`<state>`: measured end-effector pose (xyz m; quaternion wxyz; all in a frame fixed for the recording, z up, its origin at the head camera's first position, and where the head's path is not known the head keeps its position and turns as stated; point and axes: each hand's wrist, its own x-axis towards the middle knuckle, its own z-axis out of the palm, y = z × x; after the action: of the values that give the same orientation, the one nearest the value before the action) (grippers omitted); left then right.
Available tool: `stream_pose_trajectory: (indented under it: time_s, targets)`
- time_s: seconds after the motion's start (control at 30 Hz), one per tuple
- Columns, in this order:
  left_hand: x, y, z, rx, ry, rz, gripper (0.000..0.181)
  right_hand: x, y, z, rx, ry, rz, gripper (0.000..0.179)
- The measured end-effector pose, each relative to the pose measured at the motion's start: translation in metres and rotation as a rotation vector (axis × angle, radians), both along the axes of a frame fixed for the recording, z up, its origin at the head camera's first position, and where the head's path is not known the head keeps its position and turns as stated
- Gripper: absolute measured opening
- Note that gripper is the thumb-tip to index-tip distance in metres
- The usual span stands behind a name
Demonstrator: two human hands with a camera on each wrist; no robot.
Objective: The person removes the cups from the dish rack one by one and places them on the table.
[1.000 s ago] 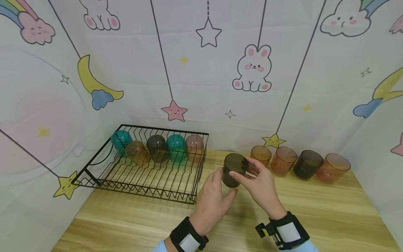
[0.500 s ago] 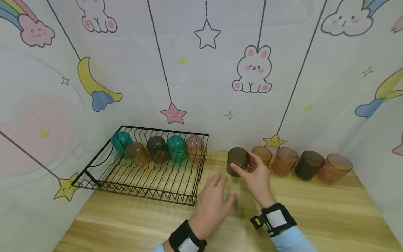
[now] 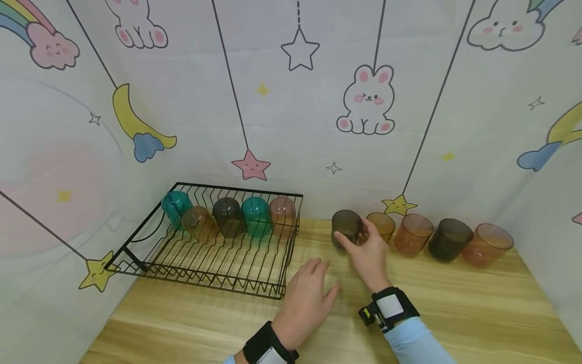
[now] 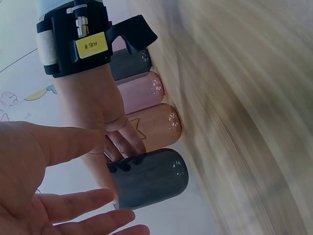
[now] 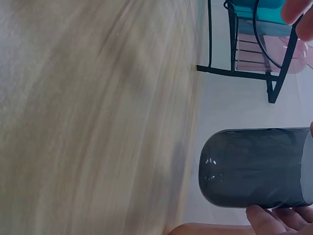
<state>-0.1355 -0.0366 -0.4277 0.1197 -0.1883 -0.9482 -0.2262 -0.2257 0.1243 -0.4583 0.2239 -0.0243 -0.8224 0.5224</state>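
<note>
The right hand (image 3: 370,259) pinches the smoky cup (image 3: 345,223), the left hand (image 3: 306,302) holds nothing — drifting toward three o'clock could knock the amber cup (image 3: 384,226).

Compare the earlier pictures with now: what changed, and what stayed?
The dark cup in the right hand moved back toward the wall and slightly right, nearer the row of four cups. The left hand came away from it. The rack, its five cups and that row stayed put.
</note>
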Motion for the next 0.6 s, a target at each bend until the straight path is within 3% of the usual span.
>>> stream_pose_trajectory:
  time_s: [0.37,0.6]
  targets:
    - [-0.001,-0.001,-0.001,-0.029,-0.023,-0.004,0.050,-0.007,-0.004,-0.006,0.106,0.035,-0.001,0.075]
    - [-0.001,-0.002,-0.001,-0.031,-0.035,-0.009,0.052,-0.008,-0.008,-0.011,0.097,0.018,-0.020,0.075]
